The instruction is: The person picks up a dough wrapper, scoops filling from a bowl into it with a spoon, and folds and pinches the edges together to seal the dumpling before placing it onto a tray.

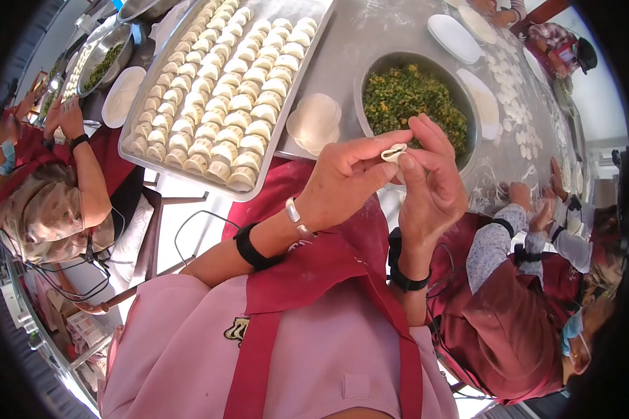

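A partly folded dumpling [393, 153] is held up in front of my chest, its upper edge showing a small dark gap. My left hand [346, 171], with a silver bracelet on its wrist, pinches it from the left. From the other side my right hand [435, 183] grips it between thumb and fingers. Just beyond my hands stands a metal bowl [362, 105] of chopped green and orange filling [416, 94]. A stack of round dough wrappers [314, 122] lies on the table left of the bowl.
A large metal tray [260, 183] holds rows of folded dumplings [223, 91] at the left. White plates [454, 38] and flattened dough rounds [514, 91] lie on the steel table [370, 24]. Co-workers [510, 307] sit close on both sides. Another filling bowl [122, 38] is at far left.
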Demonstrator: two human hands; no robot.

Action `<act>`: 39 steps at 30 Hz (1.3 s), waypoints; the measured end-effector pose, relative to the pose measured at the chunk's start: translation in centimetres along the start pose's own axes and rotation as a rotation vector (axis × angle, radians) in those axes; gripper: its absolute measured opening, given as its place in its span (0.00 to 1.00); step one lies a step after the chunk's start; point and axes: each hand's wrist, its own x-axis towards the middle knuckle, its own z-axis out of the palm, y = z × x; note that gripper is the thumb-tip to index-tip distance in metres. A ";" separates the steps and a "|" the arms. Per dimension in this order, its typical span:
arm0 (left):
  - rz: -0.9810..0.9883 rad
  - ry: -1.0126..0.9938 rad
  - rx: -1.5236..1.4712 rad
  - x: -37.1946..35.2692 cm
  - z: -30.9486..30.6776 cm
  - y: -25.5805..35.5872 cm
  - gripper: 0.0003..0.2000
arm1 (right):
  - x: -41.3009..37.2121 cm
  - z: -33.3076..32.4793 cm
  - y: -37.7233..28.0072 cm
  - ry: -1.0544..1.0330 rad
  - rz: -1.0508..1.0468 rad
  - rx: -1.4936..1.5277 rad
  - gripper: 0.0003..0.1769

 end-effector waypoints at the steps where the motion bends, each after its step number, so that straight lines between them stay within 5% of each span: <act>1: -0.013 -0.001 -0.001 -0.2 -0.2 0.0 0.21 | -0.3 -0.1 0.2 -0.025 0.003 -0.013 0.11; 3: -0.040 0.015 -0.077 -0.5 -0.5 -0.5 0.21 | -0.5 -0.2 0.8 -0.075 0.001 -0.034 0.11; 6: -0.055 -0.016 -0.099 -1.0 -1.2 -0.8 0.22 | -0.7 0.8 -1.1 -0.028 0.265 0.190 0.11; 18: -0.101 -0.106 0.137 -1.7 -2.4 -0.2 0.22 | -2.0 1.0 0.7 -0.214 -0.041 -0.063 0.13; 21: -0.109 -0.136 0.068 -1.8 -2.5 -0.1 0.23 | -1.3 1.5 -1.5 -0.173 0.148 0.022 0.13; 28: -0.113 -0.072 -0.101 -2.0 -1.7 -0.4 0.24 | -2.2 1.1 0.1 -0.181 0.053 0.092 0.10; 31: -0.002 0.032 0.103 -2.5 -1.6 -1.7 0.26 | -2.7 1.6 0.4 -0.133 0.057 0.093 0.11; 34: -0.095 -0.082 0.212 -2.5 -2.3 -1.5 0.26 | -2.7 1.8 0.5 -0.146 0.087 0.102 0.14; 39: -0.131 -0.144 -0.017 -2.2 -2.4 -1.0 0.26 | -1.6 0.7 -0.6 -0.329 0.149 0.140 0.20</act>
